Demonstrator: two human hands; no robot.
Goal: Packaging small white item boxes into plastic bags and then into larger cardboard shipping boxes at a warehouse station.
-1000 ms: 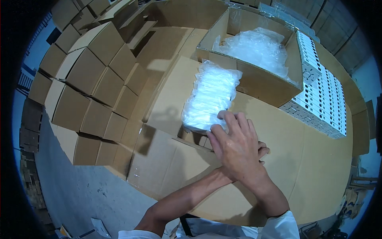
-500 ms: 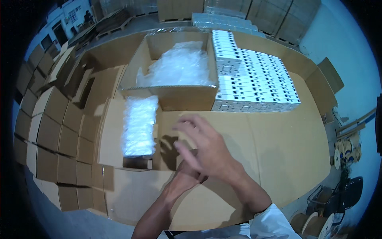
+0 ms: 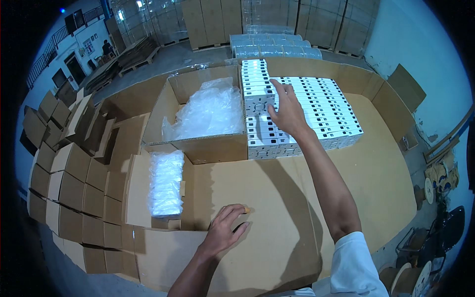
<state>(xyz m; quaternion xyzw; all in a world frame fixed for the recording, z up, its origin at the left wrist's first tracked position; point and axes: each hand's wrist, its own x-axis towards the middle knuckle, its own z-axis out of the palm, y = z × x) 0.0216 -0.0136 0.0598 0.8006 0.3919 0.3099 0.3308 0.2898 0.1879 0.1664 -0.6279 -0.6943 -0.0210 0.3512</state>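
Note:
My right hand (image 3: 288, 109) reaches to the far side of the table, thumb and fingers apart at the right end of a raised row of thin white box-like pieces (image 3: 257, 94) with small dark openings. The fingertips seem to touch the frontmost piece. My left hand (image 3: 225, 232) rests low over the cardboard surface, fingers lightly bent, thumb apart, nothing in it; something orange covers a fingertip. To its left, an open carton (image 3: 137, 190) holds a row of bubble-wrapped pieces (image 3: 166, 184). More white pieces (image 3: 316, 111) stand in packed rows under and beside the raised row.
A larger open carton (image 3: 213, 151) filled with clear plastic bags (image 3: 208, 111) stands left of the white rows. Stacked brown cartons (image 3: 81, 198) line the left side. A cardboard wall (image 3: 391, 104) bounds the table's far right.
My right hand has moved from above my left hand to the far white rows. My left hand now shows uncovered near the small carton. The view has tilted up slightly.

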